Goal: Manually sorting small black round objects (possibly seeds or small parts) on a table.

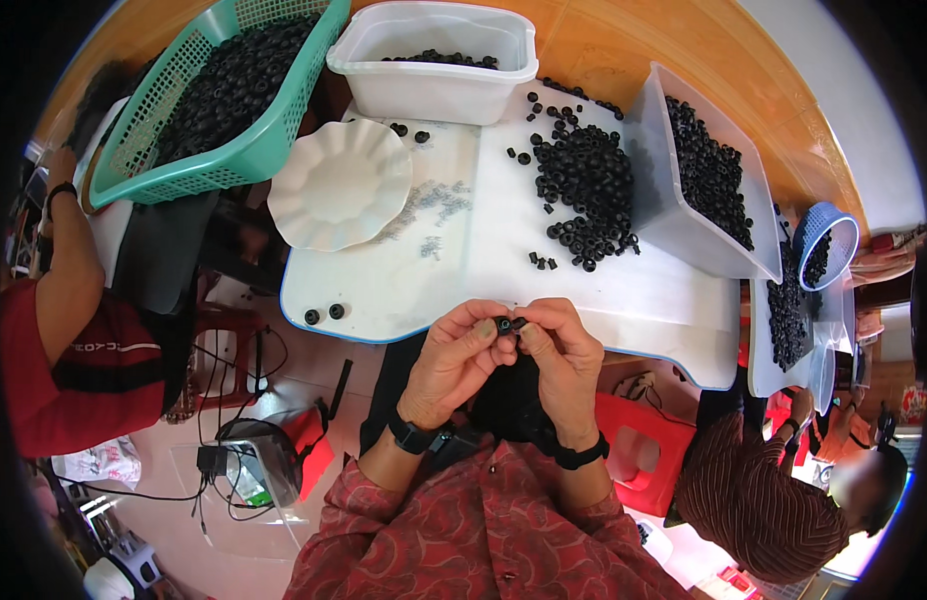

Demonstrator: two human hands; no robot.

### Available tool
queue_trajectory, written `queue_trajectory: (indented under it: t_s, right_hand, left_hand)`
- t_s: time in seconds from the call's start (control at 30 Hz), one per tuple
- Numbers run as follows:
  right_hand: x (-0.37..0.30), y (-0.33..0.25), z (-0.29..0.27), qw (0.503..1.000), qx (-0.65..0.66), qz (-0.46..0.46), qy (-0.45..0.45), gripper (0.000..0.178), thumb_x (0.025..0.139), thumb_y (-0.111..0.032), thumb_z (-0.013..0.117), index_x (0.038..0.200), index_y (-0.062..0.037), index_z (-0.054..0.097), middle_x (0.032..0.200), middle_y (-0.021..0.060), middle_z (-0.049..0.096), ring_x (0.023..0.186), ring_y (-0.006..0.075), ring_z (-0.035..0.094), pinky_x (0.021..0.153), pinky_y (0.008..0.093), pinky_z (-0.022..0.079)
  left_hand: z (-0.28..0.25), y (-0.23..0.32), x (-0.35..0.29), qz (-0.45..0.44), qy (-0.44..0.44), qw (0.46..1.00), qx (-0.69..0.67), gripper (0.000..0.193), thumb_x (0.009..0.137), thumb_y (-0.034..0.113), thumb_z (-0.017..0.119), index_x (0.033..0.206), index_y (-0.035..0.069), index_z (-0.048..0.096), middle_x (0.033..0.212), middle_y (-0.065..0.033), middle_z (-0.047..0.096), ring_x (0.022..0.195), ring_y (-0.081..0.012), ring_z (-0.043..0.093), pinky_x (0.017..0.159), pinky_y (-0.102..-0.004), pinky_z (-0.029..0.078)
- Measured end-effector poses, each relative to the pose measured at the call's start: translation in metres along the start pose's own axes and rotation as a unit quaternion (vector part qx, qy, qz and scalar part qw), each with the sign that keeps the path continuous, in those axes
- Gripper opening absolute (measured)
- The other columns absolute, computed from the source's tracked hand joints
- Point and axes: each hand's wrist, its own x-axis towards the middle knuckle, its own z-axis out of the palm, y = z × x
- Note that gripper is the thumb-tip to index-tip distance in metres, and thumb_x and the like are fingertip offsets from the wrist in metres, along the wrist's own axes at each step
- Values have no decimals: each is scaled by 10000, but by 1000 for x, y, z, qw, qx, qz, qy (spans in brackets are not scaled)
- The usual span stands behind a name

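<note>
At the table's front edge, my left hand [452,360] pinches a small black round plastic part [504,326] with a hole in it. My right hand [564,362] is closed beside it, thumb and forefinger pressed round a small dark piece [520,324] at the same spot. The fingertips of both hands meet there, and they hide much of what they hold. Beyond my hands, a heap of similar black parts [584,185] lies on the white table [384,290]. Two more black parts [336,311] sit near the table's left front corner.
A white scalloped plate [339,185] stands left, near scattered tiny greyish pieces [439,203]. Black parts fill a green basket [199,180], a white tub [434,95] and a translucent bin [684,230]. People sit left and right; a red stool [639,455] is by my right arm.
</note>
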Motion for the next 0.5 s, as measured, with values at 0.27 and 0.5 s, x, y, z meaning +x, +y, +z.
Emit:
queue_trajectory:
  t_s: [0.27, 0.5]
  right_hand:
    - [-1, -8, 4, 990, -114, -83, 7, 134, 941, 6, 606, 1062, 22, 660, 1048, 76, 572, 852, 109, 608, 730, 216, 500]
    - [-2, -8, 6, 988, -127, -82, 16, 158, 941, 8, 604, 1087, 23, 661, 1046, 78, 570, 819, 101, 615, 705, 216, 505]
  left_hand:
    - [3, 0, -1, 18, 2, 1000, 15, 205, 976, 36, 554, 1162, -38, 597, 1004, -128, 659, 849, -170, 655, 776, -317, 573]
    - [9, -1, -2, 26, 41, 997, 66, 205, 971, 38, 564, 1163, -21, 602, 975, -103, 663, 839, -158, 651, 760, -303, 553]
